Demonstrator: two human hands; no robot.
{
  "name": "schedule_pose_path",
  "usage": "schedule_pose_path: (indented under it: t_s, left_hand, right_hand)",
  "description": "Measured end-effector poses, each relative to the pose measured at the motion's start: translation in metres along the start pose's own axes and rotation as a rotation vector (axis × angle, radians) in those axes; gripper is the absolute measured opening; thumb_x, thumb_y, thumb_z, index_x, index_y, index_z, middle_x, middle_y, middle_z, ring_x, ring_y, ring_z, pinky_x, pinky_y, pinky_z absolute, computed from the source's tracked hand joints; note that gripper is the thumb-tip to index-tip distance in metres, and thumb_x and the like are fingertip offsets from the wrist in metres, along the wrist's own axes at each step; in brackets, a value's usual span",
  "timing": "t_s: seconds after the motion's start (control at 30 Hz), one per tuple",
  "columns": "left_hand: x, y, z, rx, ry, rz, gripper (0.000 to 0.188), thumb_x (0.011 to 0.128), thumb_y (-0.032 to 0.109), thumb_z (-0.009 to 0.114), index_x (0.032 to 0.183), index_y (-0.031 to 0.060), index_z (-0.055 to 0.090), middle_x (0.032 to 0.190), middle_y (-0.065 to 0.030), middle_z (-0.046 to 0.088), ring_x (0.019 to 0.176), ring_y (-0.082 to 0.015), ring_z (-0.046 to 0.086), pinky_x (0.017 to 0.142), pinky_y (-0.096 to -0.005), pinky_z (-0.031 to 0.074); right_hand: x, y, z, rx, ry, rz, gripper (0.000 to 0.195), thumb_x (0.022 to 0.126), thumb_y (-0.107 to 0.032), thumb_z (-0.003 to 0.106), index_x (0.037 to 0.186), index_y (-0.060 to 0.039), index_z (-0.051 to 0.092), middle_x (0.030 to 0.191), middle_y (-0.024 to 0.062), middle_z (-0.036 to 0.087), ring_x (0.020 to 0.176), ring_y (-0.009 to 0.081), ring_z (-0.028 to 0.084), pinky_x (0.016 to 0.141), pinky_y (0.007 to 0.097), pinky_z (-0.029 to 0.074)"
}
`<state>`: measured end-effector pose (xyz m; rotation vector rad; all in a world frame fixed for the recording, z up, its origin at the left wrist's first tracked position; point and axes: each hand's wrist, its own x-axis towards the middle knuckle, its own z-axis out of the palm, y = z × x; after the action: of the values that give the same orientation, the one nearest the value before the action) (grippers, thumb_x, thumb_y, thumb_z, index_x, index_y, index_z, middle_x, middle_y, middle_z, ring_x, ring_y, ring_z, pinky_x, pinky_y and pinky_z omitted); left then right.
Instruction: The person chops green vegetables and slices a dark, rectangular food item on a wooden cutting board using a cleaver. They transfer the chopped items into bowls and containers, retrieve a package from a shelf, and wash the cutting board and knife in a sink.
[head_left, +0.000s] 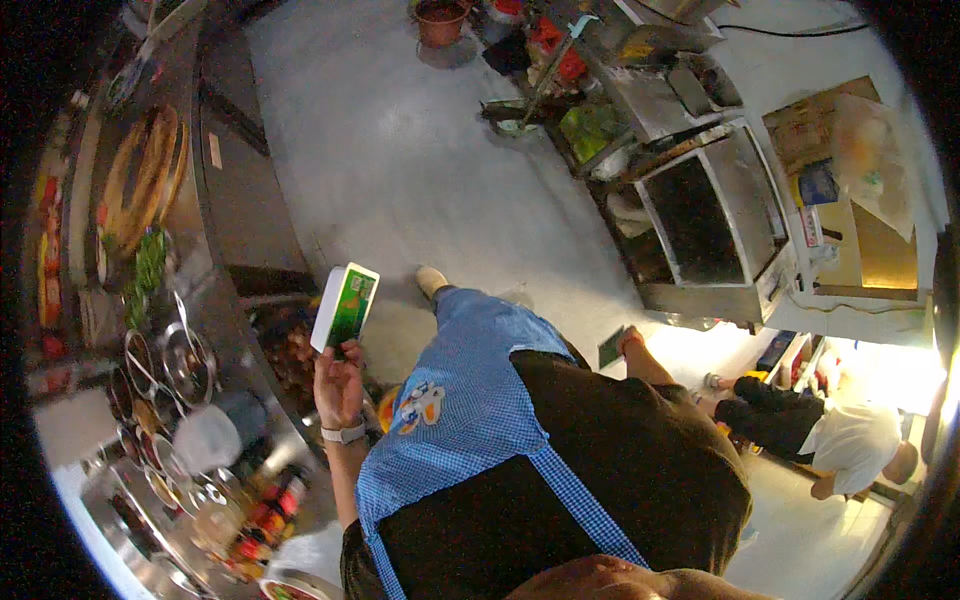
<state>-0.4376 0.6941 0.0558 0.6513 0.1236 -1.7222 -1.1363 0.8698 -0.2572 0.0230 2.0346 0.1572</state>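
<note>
At left centre, my left hand (341, 386), with a pale watch band on the wrist, grips the lower edge of a small white and green box or stack of cards (343, 307) that bears writing. On the other side of my blue checked apron (457, 375), my right hand (632, 341) holds a flat dark rectangular thing (611, 348), perhaps a phone. Its fingers are partly hidden. Both things are above the grey floor, apart from the counters. One pale shoe (431, 280) shows beyond the apron.
A steel counter (225, 277) on the left bears bowls, ladles and green vegetables (146, 274). On the right are a metal cabinet with a dark glass front (690, 217) and a dustpan (517, 126). A person in a white top (855, 442) is at lower right. A reddish bucket (441, 22) stands farther ahead.
</note>
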Motion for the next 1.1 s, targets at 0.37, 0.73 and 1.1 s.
schedule_pose_path:
  t_s: [0.37, 0.73, 1.1]
  left_hand:
    - [0.166, 0.179, 0.080, 0.319, 0.088, 0.125, 0.040, 0.092, 0.010, 0.059, 0.128, -0.0006, 0.047, 0.105, -0.0080, 0.055, 0.088, -0.0175, 0.051, 0.080, -0.0292, 0.044]
    - [0.353, 0.371, 0.086, 0.090, 0.220, 0.346, 0.027, 0.093, 0.015, 0.062, 0.116, 0.0054, 0.053, 0.096, -0.0015, 0.055, 0.080, -0.0122, 0.051, 0.071, -0.0250, 0.045]
    - [0.439, 0.470, 0.103, -0.199, 0.738, 0.603, 0.024, 0.093, 0.028, 0.064, 0.109, 0.0138, 0.053, 0.094, -0.0005, 0.057, 0.063, -0.0138, 0.046, 0.049, -0.0234, 0.036]
  right_hand:
    - [-0.325, -0.554, 0.234, -0.350, 0.335, -1.417, 0.038, 0.084, -0.006, 0.064, 0.120, -0.0064, 0.051, 0.111, 0.0204, 0.061, 0.098, 0.0343, 0.062, 0.082, 0.0414, 0.054]
    - [-0.525, -0.898, 0.411, -0.001, -0.327, -1.052, 0.031, 0.085, -0.019, 0.071, 0.107, -0.0053, 0.054, 0.086, 0.0066, 0.064, 0.060, 0.0155, 0.060, 0.045, 0.0275, 0.046]
    - [-0.771, -1.142, 0.612, 0.030, -0.795, -1.253, 0.036, 0.085, -0.021, 0.072, 0.112, -0.0058, 0.055, 0.087, 0.0063, 0.064, 0.063, 0.0121, 0.057, 0.056, 0.0272, 0.052]
